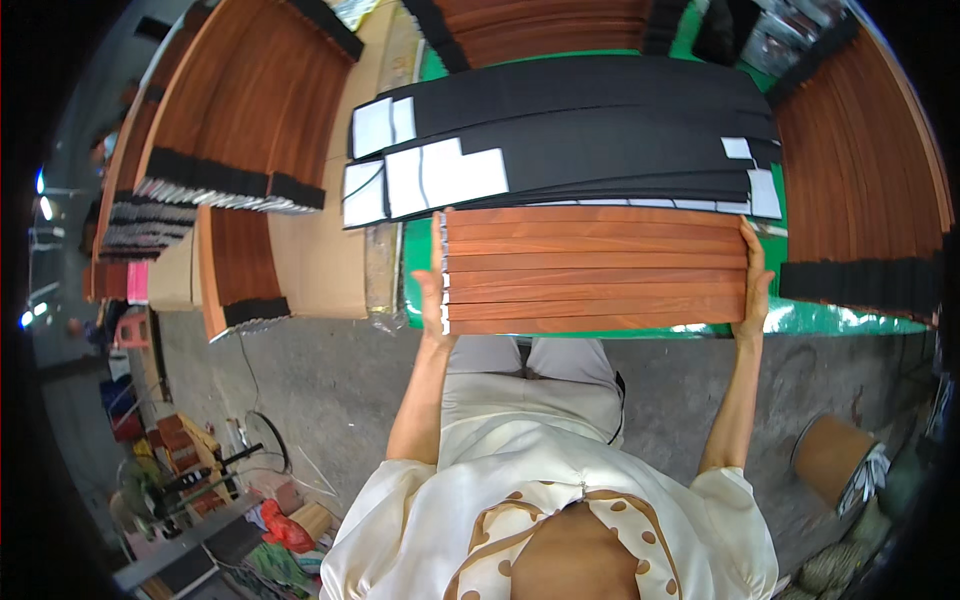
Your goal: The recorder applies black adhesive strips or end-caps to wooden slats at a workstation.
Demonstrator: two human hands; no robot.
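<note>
A stack of reddish-brown wood-grain slats [595, 270] lies crosswise in front of me at the near edge of the green tabletop [800, 318]. My left hand [433, 285] presses on its left end, where small whitish tips show. At the other end, my right hand [754, 285] has its fingers against the slats, so the stack is gripped between both palms. Just beyond it are black sheets [600, 125] in overlapping layers, with white patches [445, 180] near their left ends.
More wood-grain slats with black ends are piled at the left [240, 100], right [850, 160] and far side [550, 25]. Brown cardboard [320, 250] lies left of the green top. On the concrete floor [330, 385] stand a fan [145, 485] and a brown bin [832, 460].
</note>
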